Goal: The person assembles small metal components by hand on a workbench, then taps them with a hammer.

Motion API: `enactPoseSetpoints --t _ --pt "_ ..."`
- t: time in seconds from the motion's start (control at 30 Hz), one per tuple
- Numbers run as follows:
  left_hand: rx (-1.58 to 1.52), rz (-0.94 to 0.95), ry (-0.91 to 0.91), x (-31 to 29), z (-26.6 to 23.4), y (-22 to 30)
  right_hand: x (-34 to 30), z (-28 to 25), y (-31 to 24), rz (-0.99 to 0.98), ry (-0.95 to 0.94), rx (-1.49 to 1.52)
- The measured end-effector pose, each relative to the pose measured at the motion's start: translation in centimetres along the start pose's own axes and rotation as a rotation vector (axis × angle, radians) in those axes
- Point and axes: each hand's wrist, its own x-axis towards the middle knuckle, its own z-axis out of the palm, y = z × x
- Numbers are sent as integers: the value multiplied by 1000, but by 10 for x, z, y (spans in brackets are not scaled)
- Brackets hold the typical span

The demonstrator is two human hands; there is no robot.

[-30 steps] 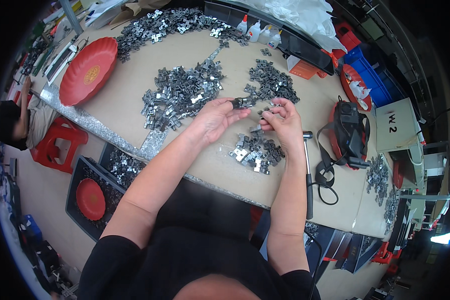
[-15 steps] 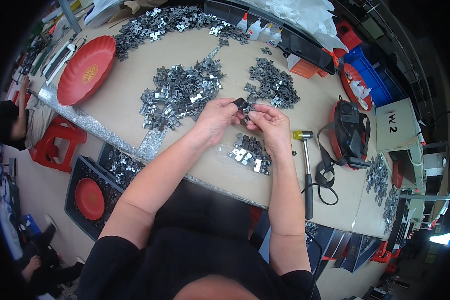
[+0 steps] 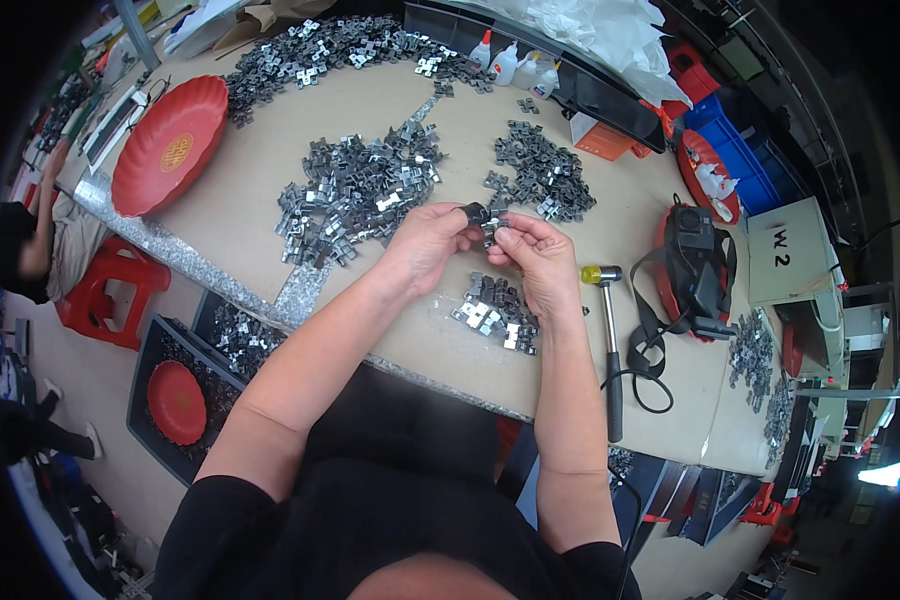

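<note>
Above the table my two hands meet, fingertips close together. My left hand is closed in a pinch, with a small black piece at its thumb tip; whether this is held or worn I cannot tell. My right hand pinches a small metal clip right beside it, partly hidden by the fingers. Just below the hands lies a small group of shiny metal clips. A large heap of similar clips spreads beyond my left hand, and a darker heap lies beyond my right.
A hammer with a yellow head lies right of my right forearm, near a black strapped device. Red plate stands at left. Small bottles and another clip pile line the back. Below the left edge is a dark bin.
My hands stay together in nearly the same place, with only slight finger movement. The whole view has shifted a little. At the lower left, another person's legs have moved.
</note>
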Motion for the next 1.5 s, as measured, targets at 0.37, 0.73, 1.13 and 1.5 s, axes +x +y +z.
enactPoseSetpoints --t 0.37,0.73,1.13,1.5 --pt "237 169 -1 -6 13 0 1 -5 -1 4 41 10" --pt "439 325 -117 -2 6 -13 -2 -6 -6 66 26 -13" --pt "891 403 -95 -9 8 -11 -5 -14 -8 -129 -13 -458" --pt "1116 761 204 10 1 -3 1 -45 -18 81 114 -650"
